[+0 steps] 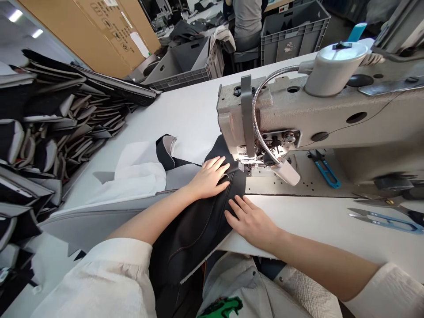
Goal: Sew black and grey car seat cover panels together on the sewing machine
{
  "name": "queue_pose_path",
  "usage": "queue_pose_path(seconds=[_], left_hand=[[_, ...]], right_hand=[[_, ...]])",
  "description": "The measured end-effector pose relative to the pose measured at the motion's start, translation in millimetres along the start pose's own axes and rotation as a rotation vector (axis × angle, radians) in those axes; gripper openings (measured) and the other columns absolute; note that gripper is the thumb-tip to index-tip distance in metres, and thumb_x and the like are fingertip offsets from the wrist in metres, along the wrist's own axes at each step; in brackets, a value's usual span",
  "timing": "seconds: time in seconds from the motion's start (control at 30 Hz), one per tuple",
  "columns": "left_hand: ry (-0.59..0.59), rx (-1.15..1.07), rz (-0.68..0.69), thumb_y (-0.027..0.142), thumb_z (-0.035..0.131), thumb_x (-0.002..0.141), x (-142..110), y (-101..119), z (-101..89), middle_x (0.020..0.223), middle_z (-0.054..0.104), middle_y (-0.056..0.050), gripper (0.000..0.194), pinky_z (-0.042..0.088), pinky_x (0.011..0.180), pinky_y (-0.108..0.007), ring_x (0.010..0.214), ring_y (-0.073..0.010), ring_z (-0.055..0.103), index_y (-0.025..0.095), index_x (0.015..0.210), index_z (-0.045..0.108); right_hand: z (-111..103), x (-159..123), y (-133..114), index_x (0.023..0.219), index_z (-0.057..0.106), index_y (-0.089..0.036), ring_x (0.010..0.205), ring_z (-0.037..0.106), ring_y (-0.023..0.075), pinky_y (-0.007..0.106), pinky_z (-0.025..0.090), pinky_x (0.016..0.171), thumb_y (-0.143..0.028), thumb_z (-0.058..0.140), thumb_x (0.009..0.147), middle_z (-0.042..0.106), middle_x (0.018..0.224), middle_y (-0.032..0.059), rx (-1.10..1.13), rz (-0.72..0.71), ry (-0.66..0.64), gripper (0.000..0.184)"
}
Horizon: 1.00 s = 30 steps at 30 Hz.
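Your left hand (209, 179) lies palm down on the black fabric piece (195, 229), just left of the sewing machine's (281, 110) needle end, its fingers (221, 171) open and loosely spread. Your right hand (253, 223) sits nearer you than the sewing machine, fingers slightly apart and gently bent, the tips touching the fabric piece near its right edge. The fabric piece runs from the sewing machine's needle end toward your lap.

Bright overall — ceiling lights (15, 16) glow, a small lamp (287, 172) casts glare — with edges visibly stretched.
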<state>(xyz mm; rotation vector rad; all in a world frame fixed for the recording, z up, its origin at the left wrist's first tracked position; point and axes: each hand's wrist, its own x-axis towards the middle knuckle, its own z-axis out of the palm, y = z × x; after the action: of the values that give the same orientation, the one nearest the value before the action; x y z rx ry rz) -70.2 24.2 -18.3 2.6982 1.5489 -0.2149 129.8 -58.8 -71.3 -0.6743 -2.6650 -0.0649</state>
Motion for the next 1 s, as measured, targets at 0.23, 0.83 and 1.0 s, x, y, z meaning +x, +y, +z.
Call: queue_pose_path(seconds=[0.23,0.83,1.0], left_hand=[[0.009,0.051,-0.023,0.029,0.049,0.080,-16.8,24.3,-17.5,0.133,0.046,-0.009,0.046,0.037,0.096,-0.043,0.118,-0.0286,0.044,0.023,0.126,0.049],[0.152,-0.327,-0.156,0.025,0.041,0.085,24.1,3.8,-2.4,0.082,0.051,-0.004,0.019,0.044,0.069,-0.028,0.070,-0.0151,0.053,0.017,0.076,0.057],[0.151,-0.615,-0.172,0.027,0.047,0.082,9.6,5.7,0.1,0.068,0.045,0.001,0.020,0.039,0.063,-0.027,0.064,-0.0131,0.047,0.018,0.064,0.048]], right_hand=[[0.7,-0.7,2.4,0.113,0.059,-0.012,0.115,0.052,0.0319,0.049,0.041,0.096,-0.015,0.048,0.087,0.057,0.121,0.0202,0.007,-0.016,-0.018,0.028],[-4.7,-1.5,3.6,0.111,0.061,-0.012,0.117,0.050,0.0298,0.045,0.038,0.100,-0.021,0.050,0.086,0.057,0.122,0.0169,0.156,0.021,-0.006,0.028],[-15.9,13.7,26.5,0.099,0.061,-0.019,0.087,0.062,0.0177,0.029,0.050,0.077,-0.030,0.044,0.089,0.066,0.093,0.0055,0.576,0.358,0.103,0.023]])
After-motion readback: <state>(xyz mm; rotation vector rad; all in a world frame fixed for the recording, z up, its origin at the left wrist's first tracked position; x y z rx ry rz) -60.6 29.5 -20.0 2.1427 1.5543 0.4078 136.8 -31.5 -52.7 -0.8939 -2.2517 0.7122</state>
